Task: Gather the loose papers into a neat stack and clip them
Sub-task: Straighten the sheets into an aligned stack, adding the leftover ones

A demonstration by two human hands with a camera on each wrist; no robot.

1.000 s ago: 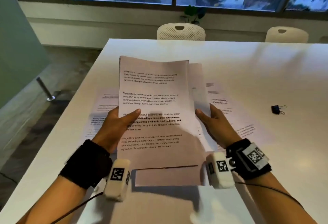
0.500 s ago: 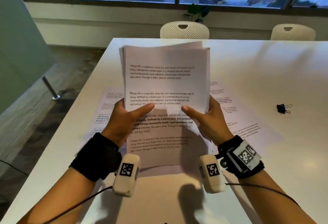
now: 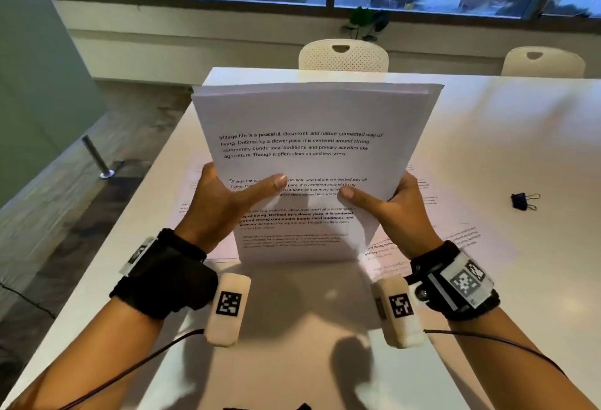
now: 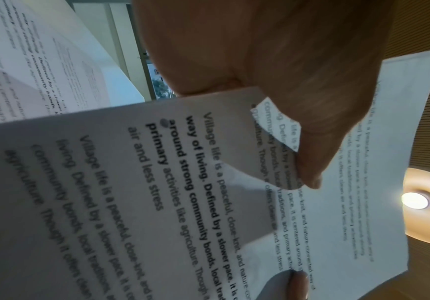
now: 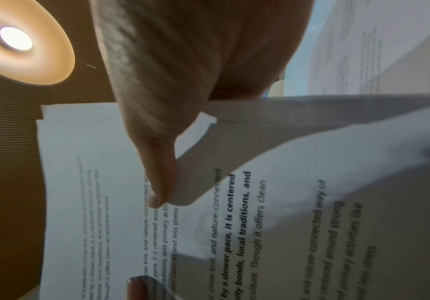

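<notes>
A stack of printed white papers [image 3: 312,117] stands upright on its bottom edge on the white table [image 3: 487,136]. My left hand [image 3: 221,204] grips its left side, thumb across the front page. My right hand [image 3: 396,208] grips its right side the same way. The wrist views show each thumb pressed on the stack of papers [image 4: 362,162] [image 5: 85,182], with page edges curling near the thumbs. More loose sheets [image 3: 455,234] lie flat on the table under and beside the stack. A black binder clip [image 3: 524,201] lies on the table to the right.
Two white chairs [image 3: 343,55] [image 3: 542,61] stand at the table's far edge, below a window. A small potted plant [image 3: 364,23] sits on the sill. The table's left edge drops to the floor, where a metal post [image 3: 96,157] stands.
The sheets have been brought together and raised from tilted to upright, with their edges more even. Both hands moved up and inward along the sides.
</notes>
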